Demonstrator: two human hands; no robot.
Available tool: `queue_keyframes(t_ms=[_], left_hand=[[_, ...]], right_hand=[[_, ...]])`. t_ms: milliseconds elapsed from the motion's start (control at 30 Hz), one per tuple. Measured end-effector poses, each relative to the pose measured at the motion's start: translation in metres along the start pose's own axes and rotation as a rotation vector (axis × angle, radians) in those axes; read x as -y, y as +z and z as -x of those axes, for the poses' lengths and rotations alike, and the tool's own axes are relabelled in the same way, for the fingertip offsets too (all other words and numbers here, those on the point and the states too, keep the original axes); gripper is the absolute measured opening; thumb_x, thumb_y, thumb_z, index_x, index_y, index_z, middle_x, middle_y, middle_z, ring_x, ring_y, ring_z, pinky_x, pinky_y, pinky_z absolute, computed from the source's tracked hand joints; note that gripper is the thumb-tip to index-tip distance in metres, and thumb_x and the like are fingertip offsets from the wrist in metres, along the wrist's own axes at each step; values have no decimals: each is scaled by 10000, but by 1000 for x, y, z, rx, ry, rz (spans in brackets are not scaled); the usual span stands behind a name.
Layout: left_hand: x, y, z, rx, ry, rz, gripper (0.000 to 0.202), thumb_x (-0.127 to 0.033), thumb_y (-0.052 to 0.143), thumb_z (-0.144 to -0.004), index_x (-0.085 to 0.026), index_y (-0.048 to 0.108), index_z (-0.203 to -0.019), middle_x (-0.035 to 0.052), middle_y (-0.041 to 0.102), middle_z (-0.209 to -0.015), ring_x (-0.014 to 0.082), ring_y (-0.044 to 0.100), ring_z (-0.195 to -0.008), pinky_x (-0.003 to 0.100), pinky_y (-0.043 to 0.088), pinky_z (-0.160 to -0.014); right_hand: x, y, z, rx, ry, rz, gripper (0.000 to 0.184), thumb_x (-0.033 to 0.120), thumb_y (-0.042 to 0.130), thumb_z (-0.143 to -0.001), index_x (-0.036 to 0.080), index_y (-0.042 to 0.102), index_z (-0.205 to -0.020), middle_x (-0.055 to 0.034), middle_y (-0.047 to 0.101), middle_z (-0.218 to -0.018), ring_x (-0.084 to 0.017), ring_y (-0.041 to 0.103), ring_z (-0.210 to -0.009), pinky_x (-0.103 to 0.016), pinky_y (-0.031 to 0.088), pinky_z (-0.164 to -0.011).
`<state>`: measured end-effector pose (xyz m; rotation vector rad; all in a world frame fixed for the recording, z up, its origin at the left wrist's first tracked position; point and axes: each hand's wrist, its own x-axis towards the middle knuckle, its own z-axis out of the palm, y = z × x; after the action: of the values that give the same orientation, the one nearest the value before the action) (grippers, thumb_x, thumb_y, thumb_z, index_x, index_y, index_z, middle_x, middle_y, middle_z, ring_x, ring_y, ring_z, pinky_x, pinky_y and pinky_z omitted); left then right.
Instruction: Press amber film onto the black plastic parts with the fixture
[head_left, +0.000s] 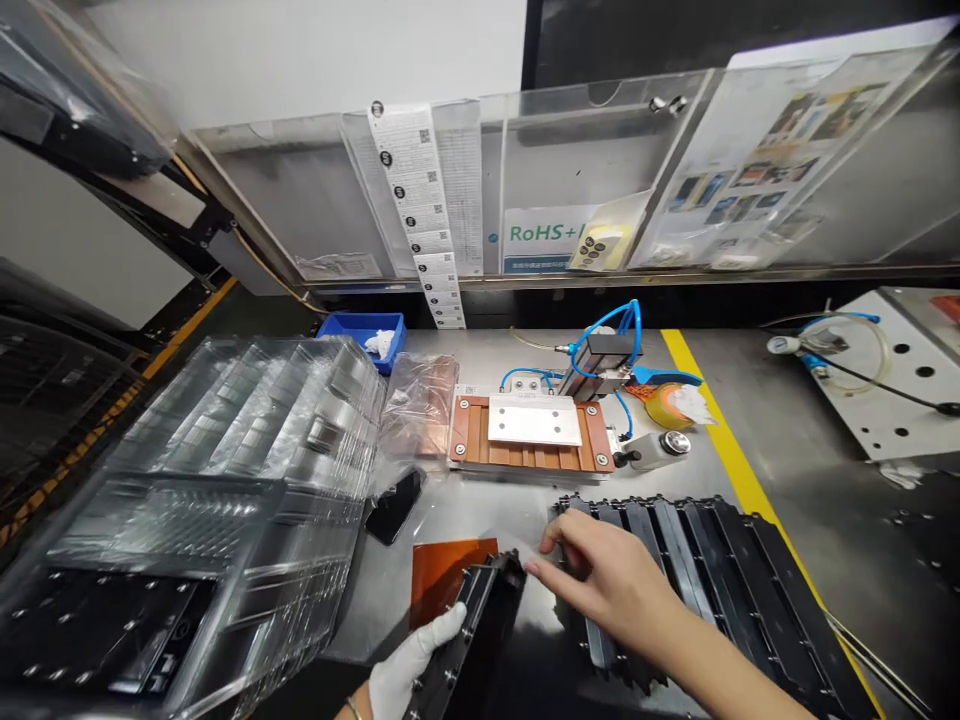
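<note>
My left hand (416, 655), in a white glove, is closed around a long black plastic part (480, 620) with small studs along its edge. The part is tilted, its far end pointing up and away from me. My right hand (611, 580) is bare and held just right of that far end. Its thumb and index finger come close together in a pinch; what lies between them, if anything, is too small to make out. Beneath the held part lies an orange sheet (450, 570). Several similar black parts (697, 560) rest side by side under and beyond my right forearm.
Stacked clear trays (247, 430) stand at left, with a black panel (105, 625) in the nearest. Behind are a phone (395, 505), a copper-coloured fixture (469, 435) with blue air hoses, a tape roll (670, 408) and a blue bin (360, 325). A white box (892, 370) sits right.
</note>
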<state>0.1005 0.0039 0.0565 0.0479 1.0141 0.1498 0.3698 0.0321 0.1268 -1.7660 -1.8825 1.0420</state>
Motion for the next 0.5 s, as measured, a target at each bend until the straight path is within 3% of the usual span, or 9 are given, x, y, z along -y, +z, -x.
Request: queue_keyframes(t_ms=[133, 267, 400, 433, 500], left_hand=[[-16, 20, 17, 155, -102, -70, 285, -404, 745, -738, -126, 728, -792, 67, 758, -760, 134, 684, -695, 200, 511, -689], [-28, 29, 21, 230, -206, -170, 247, -358, 762, -705, -147, 752, -833, 12, 754, -772, 117, 657, -658, 203, 517, -754], [-49, 38, 20, 233, -198, -449, 307, -442, 717, -734, -175, 755, -881, 21, 742, -788, 192, 666, -690, 324, 541, -799], [-58, 42, 23, 193, -137, -545, 307, -450, 703, -753, -188, 750, -906, 27, 743, -824, 205, 674, -747, 327, 535, -805], [-77, 50, 36, 24, 108, -764, 286, -435, 665, -805, -218, 730, -979, 24, 739, -920, 198, 671, -869, 289, 513, -825]], right_hand=[[-12, 2, 3, 462, 134, -481, 602, 586, 652, -775, 276, 570, -1284, -57, 619, -1150, -157, 568, -758, -295, 489, -697], [-16, 6, 4, 692, 147, -581, 702, 669, 637, -718, 256, 606, -1284, -60, 651, -1092, -192, 545, -803, -324, 462, -736], [-18, 11, 15, 661, 233, -648, 694, 711, 648, -670, 234, 678, -1173, -44, 638, -933, -212, 534, -804, -343, 455, -748], [-21, 15, 20, 621, 272, -688, 682, 714, 636, -679, 225, 685, -1151, -52, 642, -946, -223, 543, -828, -355, 457, -772], [-30, 26, 33, 498, 366, -757, 685, 726, 618, -685, 207, 687, -1128, -64, 643, -939, -234, 554, -836, -367, 459, -781]])
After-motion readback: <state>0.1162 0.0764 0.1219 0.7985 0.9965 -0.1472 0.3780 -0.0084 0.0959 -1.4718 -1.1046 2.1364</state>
